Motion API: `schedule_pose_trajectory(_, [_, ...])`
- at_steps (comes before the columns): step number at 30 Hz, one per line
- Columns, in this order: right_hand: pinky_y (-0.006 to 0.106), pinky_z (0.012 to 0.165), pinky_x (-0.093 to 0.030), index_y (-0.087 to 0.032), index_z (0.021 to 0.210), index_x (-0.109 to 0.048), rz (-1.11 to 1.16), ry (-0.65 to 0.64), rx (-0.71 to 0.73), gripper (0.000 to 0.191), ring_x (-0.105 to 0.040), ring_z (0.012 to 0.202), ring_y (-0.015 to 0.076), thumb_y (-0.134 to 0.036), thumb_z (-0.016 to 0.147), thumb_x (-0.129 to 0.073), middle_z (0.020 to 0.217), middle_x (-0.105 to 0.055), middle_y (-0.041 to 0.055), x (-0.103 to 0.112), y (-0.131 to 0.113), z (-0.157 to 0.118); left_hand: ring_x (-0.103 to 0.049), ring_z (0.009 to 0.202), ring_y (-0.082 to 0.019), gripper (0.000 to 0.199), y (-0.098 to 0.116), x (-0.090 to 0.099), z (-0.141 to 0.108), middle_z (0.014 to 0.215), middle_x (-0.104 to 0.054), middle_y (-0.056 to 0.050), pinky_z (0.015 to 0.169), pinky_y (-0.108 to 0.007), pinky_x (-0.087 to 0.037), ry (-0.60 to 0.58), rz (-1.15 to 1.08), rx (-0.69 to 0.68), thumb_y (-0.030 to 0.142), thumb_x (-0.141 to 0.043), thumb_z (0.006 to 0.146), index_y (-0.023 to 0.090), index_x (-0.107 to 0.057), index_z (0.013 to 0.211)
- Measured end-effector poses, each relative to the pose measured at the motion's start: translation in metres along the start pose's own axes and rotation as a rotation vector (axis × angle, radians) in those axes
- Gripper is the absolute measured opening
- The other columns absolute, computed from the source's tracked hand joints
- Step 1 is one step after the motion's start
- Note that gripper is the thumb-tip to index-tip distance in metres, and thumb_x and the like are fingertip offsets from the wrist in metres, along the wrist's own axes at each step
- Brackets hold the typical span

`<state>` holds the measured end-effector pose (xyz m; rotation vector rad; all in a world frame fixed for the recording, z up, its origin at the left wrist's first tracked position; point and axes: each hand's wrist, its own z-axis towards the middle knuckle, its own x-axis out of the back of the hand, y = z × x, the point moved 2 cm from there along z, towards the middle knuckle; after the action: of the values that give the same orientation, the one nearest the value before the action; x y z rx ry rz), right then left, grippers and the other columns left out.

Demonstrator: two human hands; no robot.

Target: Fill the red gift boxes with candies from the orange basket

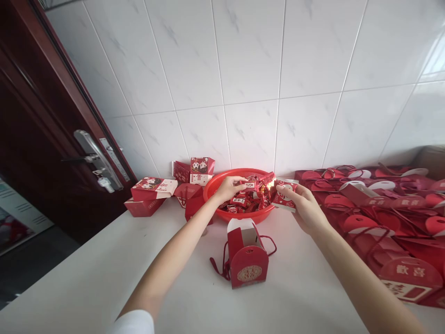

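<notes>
My left hand (pixel 227 190) is over the red plastic basket (pixel 267 213), its fingertips closed on a small red wrapped candy (pixel 248 185). At the basket's right edge, my right hand (pixel 308 208) pinches a flat red packet (pixel 285 195) with pale ends. Many red wrapped candies (pixel 239 201) lie heaped in the basket, some with shiny gold parts. In front of the basket, a red gift box (pixel 249 264) stands upright on the white table with its top open. A red cord handle (pixel 222 266) hangs at its side.
Many red gift boxes (pixel 410 273) crowd the right side of the table (pixel 121 273). Several red and white boxes (pixel 153 188) sit left of the basket. A tiled wall (pixel 250 134) rises behind, and a dark door (pixel 52 116) stands at the left.
</notes>
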<state>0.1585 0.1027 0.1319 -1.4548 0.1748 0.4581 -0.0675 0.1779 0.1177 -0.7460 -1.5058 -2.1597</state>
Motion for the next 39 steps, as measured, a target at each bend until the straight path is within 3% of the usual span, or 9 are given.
schedule_pose_trajectory(4, [0.034, 0.076, -0.057, -0.020, 0.085, -0.072, 0.032, -0.003, -0.032, 0.039, -0.072, 0.090, 0.0256, -0.042, 0.058, -0.089, 0.093, -0.077, 0.0066, -0.001, 0.004, 0.001, -0.069, 0.101, -0.022, 0.032, 0.015, 0.009, -0.026, 0.112, -0.074, -0.008, 0.091, -0.038, -0.054, 0.039, -0.318, -0.048, 0.035, -0.072, 0.079, 0.017, -0.073, 0.106])
schedule_pose_trajectory(11, [0.031, 0.079, -0.055, -0.020, 0.087, -0.072, 0.029, -0.168, -0.066, 0.030, -0.070, 0.085, 0.0204, -0.042, 0.070, -0.085, 0.091, -0.074, 0.0047, -0.007, 0.010, -0.005, -0.061, 0.119, -0.025, 0.020, 0.039, 0.004, -0.075, 0.123, -0.068, -0.007, 0.098, -0.042, -0.053, 0.051, -0.419, -0.129, 0.031, -0.074, 0.077, 0.021, -0.077, 0.094])
schedule_pose_trajectory(16, [0.035, 0.085, -0.055, -0.021, 0.091, -0.071, -0.024, -0.208, 0.030, 0.030, -0.071, 0.092, 0.0234, -0.044, 0.075, -0.081, 0.098, -0.075, 0.0064, -0.012, 0.006, -0.013, -0.062, 0.118, -0.025, 0.046, 0.035, 0.003, -0.099, 0.133, -0.063, -0.008, 0.098, -0.040, -0.053, 0.058, -0.488, -0.018, 0.036, -0.078, 0.076, 0.022, -0.068, 0.118])
schedule_pose_trajectory(20, [0.036, 0.084, -0.055, -0.023, 0.098, -0.073, -0.154, -0.230, 0.094, 0.032, -0.070, 0.094, 0.0248, -0.046, 0.077, -0.080, 0.096, -0.074, 0.0056, -0.016, 0.002, -0.021, -0.065, 0.106, -0.022, 0.044, 0.033, 0.005, -0.117, 0.121, -0.067, -0.008, 0.088, -0.034, -0.053, 0.011, -0.266, 0.044, 0.044, -0.072, 0.081, 0.020, -0.063, 0.117])
schedule_pose_trajectory(25, [0.034, 0.070, -0.057, -0.021, 0.092, -0.073, -0.408, -0.343, 0.247, 0.028, -0.065, 0.081, 0.0219, -0.047, 0.081, -0.075, 0.093, -0.070, 0.0068, -0.023, -0.012, -0.036, -0.063, 0.066, -0.022, 0.053, 0.039, -0.002, -0.137, 0.067, -0.062, 0.001, 0.059, -0.030, -0.043, -0.046, 0.316, 0.170, 0.066, -0.063, 0.081, 0.021, -0.058, 0.109])
schedule_pose_trajectory(28, [0.031, 0.065, -0.055, -0.021, 0.093, -0.072, -0.529, -0.392, 0.321, 0.023, -0.063, 0.077, 0.0205, -0.042, 0.084, -0.072, 0.095, -0.069, 0.0075, -0.024, -0.015, -0.044, -0.063, 0.064, -0.024, 0.042, 0.043, -0.005, -0.140, 0.061, -0.059, 0.003, 0.056, -0.029, -0.039, -0.144, 0.371, 0.214, 0.054, -0.060, 0.084, 0.023, -0.056, 0.113])
schedule_pose_trajectory(30, [0.028, 0.058, -0.050, -0.023, 0.100, -0.070, -0.637, -0.406, 0.344, 0.022, -0.059, 0.068, 0.0174, -0.038, 0.085, -0.072, 0.086, -0.068, 0.0048, -0.024, -0.013, -0.046, -0.064, 0.064, -0.021, 0.033, 0.041, -0.002, -0.139, 0.066, -0.063, 0.003, 0.057, -0.028, -0.040, -0.194, 0.239, 0.230, 0.039, -0.055, 0.086, 0.025, -0.055, 0.116])
schedule_pose_trajectory(34, [0.025, 0.049, -0.038, -0.024, 0.103, -0.067, -0.783, -0.445, 0.341, 0.020, -0.047, 0.052, 0.0122, -0.038, 0.088, -0.068, 0.070, -0.064, -0.0005, -0.024, -0.005, -0.046, -0.064, 0.065, -0.016, 0.043, 0.030, 0.007, -0.135, 0.075, -0.066, 0.004, 0.059, -0.025, -0.045, -0.272, -0.023, 0.268, 0.026, -0.049, 0.084, 0.026, -0.054, 0.126])
schedule_pose_trajectory(39, [0.026, 0.050, -0.037, -0.024, 0.103, -0.066, -0.849, -0.502, 0.348, 0.019, -0.047, 0.051, 0.0123, -0.039, 0.090, -0.064, 0.069, -0.064, -0.0017, -0.028, -0.003, -0.046, -0.060, 0.068, -0.016, 0.023, 0.026, 0.008, -0.134, 0.077, -0.064, 0.002, 0.058, -0.024, -0.043, -0.326, -0.067, 0.219, 0.024, -0.048, 0.083, 0.020, -0.066, 0.096])
